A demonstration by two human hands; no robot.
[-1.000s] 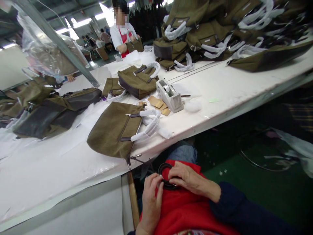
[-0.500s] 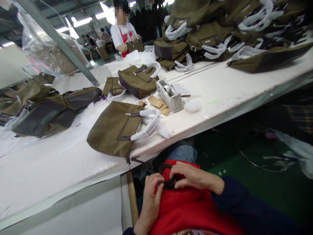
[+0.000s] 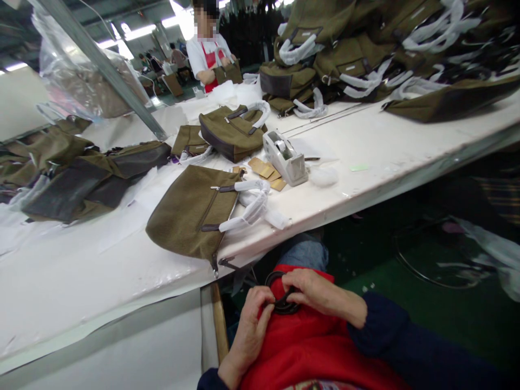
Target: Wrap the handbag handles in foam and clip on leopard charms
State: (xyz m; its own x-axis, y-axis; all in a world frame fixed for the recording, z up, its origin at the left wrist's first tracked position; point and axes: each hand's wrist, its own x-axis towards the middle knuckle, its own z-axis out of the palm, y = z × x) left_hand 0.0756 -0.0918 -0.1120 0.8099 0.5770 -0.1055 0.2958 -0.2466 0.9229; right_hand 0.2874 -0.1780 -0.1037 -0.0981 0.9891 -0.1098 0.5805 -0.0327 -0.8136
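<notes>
A dark coiled strap (image 3: 286, 306) lies over the red apron (image 3: 300, 336) on my lap. My left hand (image 3: 254, 319) pinches its left side between thumb and fingers. On the other side my right hand (image 3: 311, 290) has its fingers closed on the strap's upper right part. Both hands are close together, below the table's front edge. Nearest to them on the table is an olive bag (image 3: 190, 214) lying on its side, its handles (image 3: 247, 208) wrapped in white material.
A grey tape dispenser (image 3: 286, 160) stands beside brown cards (image 3: 266, 170) on the white table (image 3: 325, 200). Olive bags are piled at the back right (image 3: 345, 59) and left (image 3: 81, 179). A person (image 3: 209, 54) stands across the table; a metal post (image 3: 101, 67) slants at left.
The fingers of my right hand have shifted slightly on the strap, and its wrist has moved a little left. The view has shifted slightly.
</notes>
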